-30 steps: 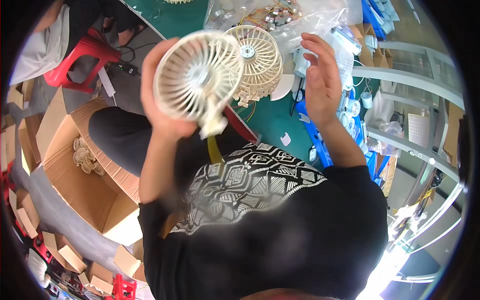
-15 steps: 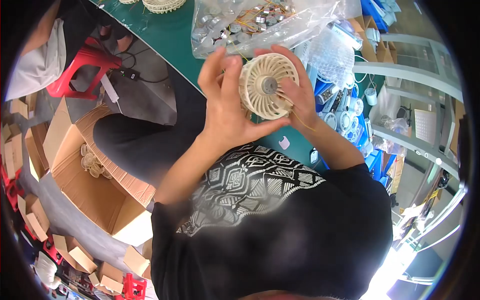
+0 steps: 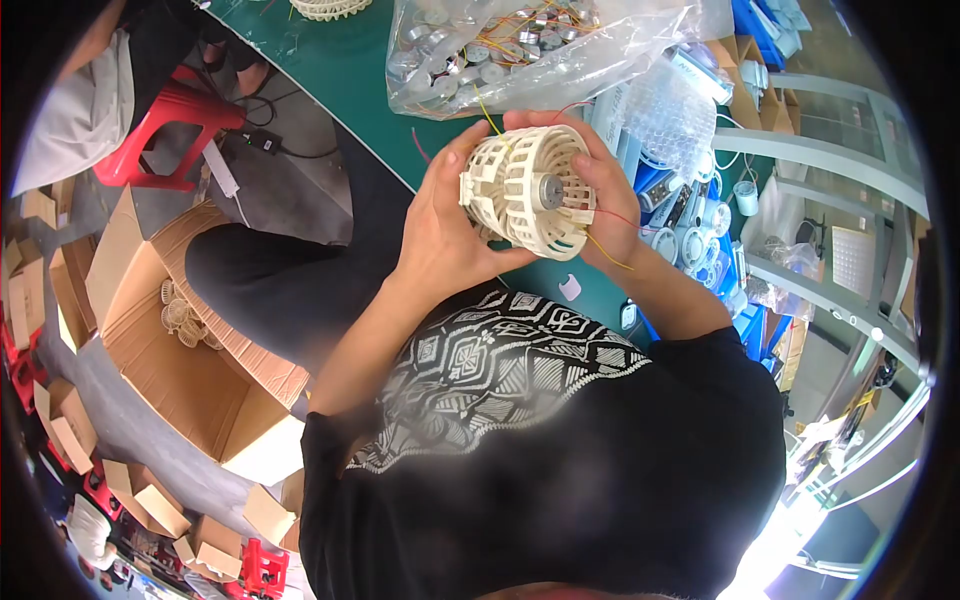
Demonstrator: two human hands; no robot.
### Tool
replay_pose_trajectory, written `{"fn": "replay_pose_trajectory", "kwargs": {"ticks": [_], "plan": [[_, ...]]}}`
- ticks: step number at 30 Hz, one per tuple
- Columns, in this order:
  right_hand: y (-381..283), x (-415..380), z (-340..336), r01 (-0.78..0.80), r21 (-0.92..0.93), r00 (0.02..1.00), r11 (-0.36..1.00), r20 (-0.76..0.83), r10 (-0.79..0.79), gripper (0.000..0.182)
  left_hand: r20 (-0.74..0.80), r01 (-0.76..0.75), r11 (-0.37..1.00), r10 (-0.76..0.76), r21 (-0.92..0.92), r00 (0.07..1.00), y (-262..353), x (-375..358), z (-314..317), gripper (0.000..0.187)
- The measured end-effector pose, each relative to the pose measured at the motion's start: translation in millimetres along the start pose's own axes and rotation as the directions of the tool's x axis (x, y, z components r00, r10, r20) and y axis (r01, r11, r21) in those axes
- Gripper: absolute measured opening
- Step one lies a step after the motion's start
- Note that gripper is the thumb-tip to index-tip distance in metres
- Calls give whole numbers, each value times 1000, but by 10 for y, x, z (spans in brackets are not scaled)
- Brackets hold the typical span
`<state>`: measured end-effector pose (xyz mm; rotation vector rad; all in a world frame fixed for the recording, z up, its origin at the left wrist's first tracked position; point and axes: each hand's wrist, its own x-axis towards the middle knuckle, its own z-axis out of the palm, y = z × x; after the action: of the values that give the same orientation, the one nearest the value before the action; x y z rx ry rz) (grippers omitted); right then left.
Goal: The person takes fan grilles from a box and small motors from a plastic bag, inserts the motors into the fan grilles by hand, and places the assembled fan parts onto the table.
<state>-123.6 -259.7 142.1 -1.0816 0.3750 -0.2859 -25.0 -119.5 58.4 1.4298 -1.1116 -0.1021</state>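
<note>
Both hands hold a cream slatted plastic fan housing (image 3: pixel 515 205) over the near edge of the green table. My left hand (image 3: pixel 437 232) wraps its left side, thumb along the bottom. On the right, my right hand (image 3: pixel 607 190) grips the rim, its thumb by the open face. A small round metal motor (image 3: pixel 551 191) sits in the middle of that face. Thin red and yellow wires (image 3: pixel 612 250) trail from the housing beside my right wrist, and more wires stick out at its upper left.
Beyond my hands, a clear plastic bag (image 3: pixel 490 60) of motors with wires lies on the green table (image 3: pixel 340 70). Pale blue fan parts (image 3: pixel 690 240) crowd the right side. A cardboard box (image 3: pixel 190 380) with several cream fan parts stands at lower left, near a red stool (image 3: pixel 170 130) with a seated person.
The housing has turned so its slatted side now shows, with the motor face pointing further right. My right thumb has moved from near the motor to the rim.
</note>
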Motion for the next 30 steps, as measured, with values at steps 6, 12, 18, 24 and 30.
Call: {"fn": "replay_pose_trajectory", "kwargs": {"ticks": [6, 12, 18, 24, 30], "plan": [[-50, 20, 48, 16, -61, 999, 998, 49, -13, 54, -75, -81, 997, 81, 5, 994, -75, -56, 49, 152], [-24, 17, 14, 68, -49, 990, 996, 128, -61, 56, 66, 15, 999, -12, -47, 998, -100, -110, 30, 149], [-68, 18, 74, 23, -33, 996, 999, 93, -20, 57, 82, -72, 997, 70, 23, 994, -19, 3, -43, 153], [-107, 6, 85, 34, -3, 994, 999, 105, -34, 49, 22, -161, 983, 163, -86, 986, -164, -17, -76, 148], [-101, -11, 118, 58, -159, 996, 986, 80, -45, 48, -1, -145, 989, 145, 28, 989, -55, -18, -29, 152]]}}
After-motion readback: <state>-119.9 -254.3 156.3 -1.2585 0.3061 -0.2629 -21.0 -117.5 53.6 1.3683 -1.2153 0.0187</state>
